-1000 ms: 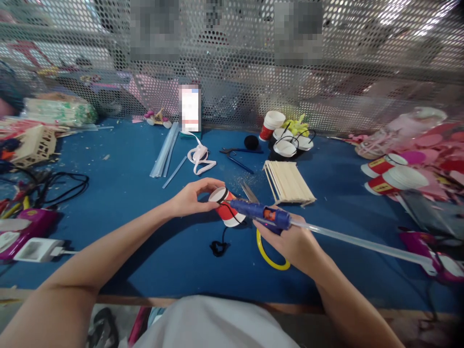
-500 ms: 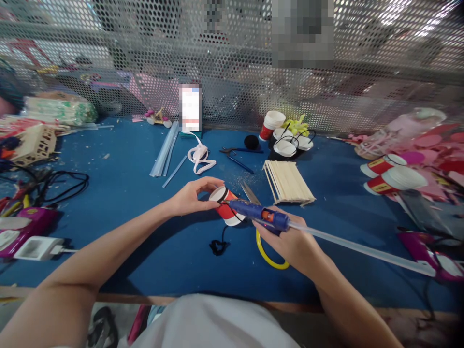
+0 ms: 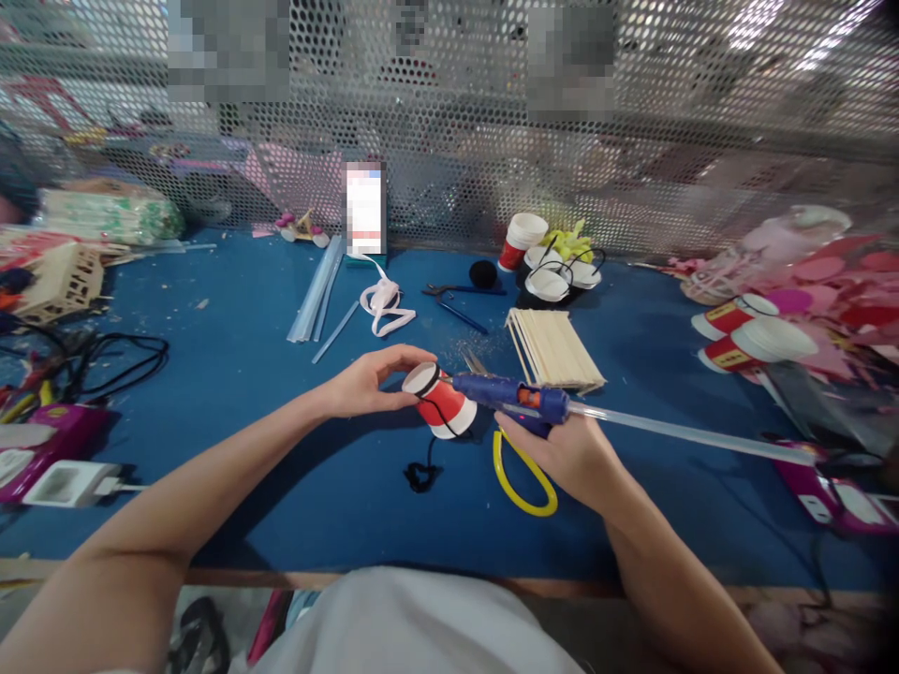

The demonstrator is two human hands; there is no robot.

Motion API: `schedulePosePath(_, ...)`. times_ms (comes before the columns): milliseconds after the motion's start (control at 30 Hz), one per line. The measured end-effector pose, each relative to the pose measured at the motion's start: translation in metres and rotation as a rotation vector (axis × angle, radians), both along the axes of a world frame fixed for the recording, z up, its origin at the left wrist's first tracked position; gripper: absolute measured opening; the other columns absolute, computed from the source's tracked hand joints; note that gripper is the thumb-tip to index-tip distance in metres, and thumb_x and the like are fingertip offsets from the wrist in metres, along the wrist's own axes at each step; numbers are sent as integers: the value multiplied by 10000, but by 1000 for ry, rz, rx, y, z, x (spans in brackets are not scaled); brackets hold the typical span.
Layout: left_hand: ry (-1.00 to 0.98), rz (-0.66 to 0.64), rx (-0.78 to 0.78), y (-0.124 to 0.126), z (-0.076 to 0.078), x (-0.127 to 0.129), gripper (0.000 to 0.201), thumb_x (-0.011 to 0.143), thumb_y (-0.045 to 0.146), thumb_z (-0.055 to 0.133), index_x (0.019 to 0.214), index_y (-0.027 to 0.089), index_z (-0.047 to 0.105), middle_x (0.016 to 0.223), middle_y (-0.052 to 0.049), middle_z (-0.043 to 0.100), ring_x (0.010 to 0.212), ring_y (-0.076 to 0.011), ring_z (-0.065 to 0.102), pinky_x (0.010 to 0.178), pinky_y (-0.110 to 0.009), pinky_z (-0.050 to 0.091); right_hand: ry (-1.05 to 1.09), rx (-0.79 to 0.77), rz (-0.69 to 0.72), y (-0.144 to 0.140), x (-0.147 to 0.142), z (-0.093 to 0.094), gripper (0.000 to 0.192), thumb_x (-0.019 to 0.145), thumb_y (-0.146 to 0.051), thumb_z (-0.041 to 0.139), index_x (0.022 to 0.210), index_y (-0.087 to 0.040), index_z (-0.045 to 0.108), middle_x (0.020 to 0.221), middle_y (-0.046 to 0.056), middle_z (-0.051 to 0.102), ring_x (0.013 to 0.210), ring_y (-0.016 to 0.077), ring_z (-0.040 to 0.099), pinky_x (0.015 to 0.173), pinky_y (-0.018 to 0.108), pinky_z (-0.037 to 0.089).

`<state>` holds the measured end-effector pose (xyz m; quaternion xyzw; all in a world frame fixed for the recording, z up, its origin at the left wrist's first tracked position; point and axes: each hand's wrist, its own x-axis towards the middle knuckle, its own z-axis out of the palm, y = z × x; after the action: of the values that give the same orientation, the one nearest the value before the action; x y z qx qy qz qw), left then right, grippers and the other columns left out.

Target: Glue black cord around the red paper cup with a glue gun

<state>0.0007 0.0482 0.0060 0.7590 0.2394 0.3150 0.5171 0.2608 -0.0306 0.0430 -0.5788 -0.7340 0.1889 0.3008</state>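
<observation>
My left hand (image 3: 369, 382) grips a red and white paper cup (image 3: 455, 412) near its narrow end, thumb and fingers around it. The cup is tilted, and black cord runs round that end and down its side. A tail of the black cord (image 3: 421, 477) lies bunched on the table. In my right hand (image 3: 580, 459) is a blue hot glue gun (image 3: 492, 388), its nozzle at the cup's corded end; I cannot tell if it touches. A long clear glue stick (image 3: 688, 432) sticks out of its back. Yellow-handled scissors (image 3: 523, 505) lie under the gun, partly hidden.
A stick panel (image 3: 558, 348), pliers (image 3: 467, 289), a black yarn ball (image 3: 483, 273) and white ribbon (image 3: 385, 304) lie beyond my hands. Behind are stacked cups (image 3: 523, 239) and a phone (image 3: 365, 211) against the perforated metal screen (image 3: 449, 122). Purple power strips (image 3: 70, 435) sit at both sides.
The glue gun has shifted slightly right and now points more level, uncovering more of the cup's side and its cord. My left hand keeps its grip on the cup.
</observation>
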Motion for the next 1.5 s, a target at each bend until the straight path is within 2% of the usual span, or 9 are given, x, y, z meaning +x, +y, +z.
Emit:
schedulePosePath(567,12,15,38,1,0,-2,492,759,203,662,1225,165,508,1210,-137,573,1113,-218,572,1000,-402,445,97,-28,-14,5,3,6,211,753,-384,590,757,-185,660,640,54,659,591,212,625,565,335,511)
schedulePosePath(700,3,55,23,2,-2,-1,473,756,221,668,1199,158,514,1142,-128,606,1045,-202,601,960,-400,468,177,-91,-232,9,18,12,280,707,-453,652,784,-184,641,551,13,622,477,176,568,478,301,471)
schedulePosePath(800,28,77,22,1,-2,0,467,752,231,667,1185,144,518,1134,-132,607,1033,-204,602,948,-400,475,175,44,-459,24,41,10,366,683,-503,672,849,-181,617,687,42,670,579,194,609,543,307,476)
schedulePosePath(867,49,96,33,0,-1,0,475,743,240,673,1181,137,522,1141,-138,603,1031,-212,602,942,-403,479,41,104,-549,37,56,5,383,718,-546,622,814,-175,614,731,78,678,652,224,623,581,321,464)
schedulePosePath(1000,68,108,47,-1,0,0,483,733,248,676,1180,143,526,1163,-140,598,1025,-218,606,927,-400,488,-316,-32,-615,61,72,-6,422,816,-547,491,756,-149,620,707,136,668,698,271,625,619,342,433)
schedulePosePath(1267,84,119,39,-5,2,4,477,729,218,665,1174,128,519,1167,-138,596,1035,-208,604,944,-392,481,-507,-55,-608,72,60,-17,439,831,-480,483,920,-99,684,905,193,665,892,330,602,727,400,429)
schedulePosePath(1367,85,128,41,-5,2,4,489,718,212,671,1174,125,519,1146,-137,605,1021,-207,606,936,-393,483,-514,89,-626,63,51,-12,364,822,-409,521,948,-101,668,998,201,626,986,334,550,782,421,419)
schedulePosePath(1433,74,128,51,-5,1,4,484,716,208,673,1170,137,522,1143,-128,606,1005,-199,609,925,-387,488,-421,236,-492,54,38,-5,300,819,-397,550,914,-132,654,960,159,627,965,295,549,803,409,423)
schedulePosePath(1500,58,129,59,-5,1,4,482,716,204,672,1170,148,520,1134,-119,608,985,-189,613,907,-381,495,-272,265,-178,41,18,1,256,819,-421,574,861,-173,626,886,99,633,880,240,568,782,374,443)
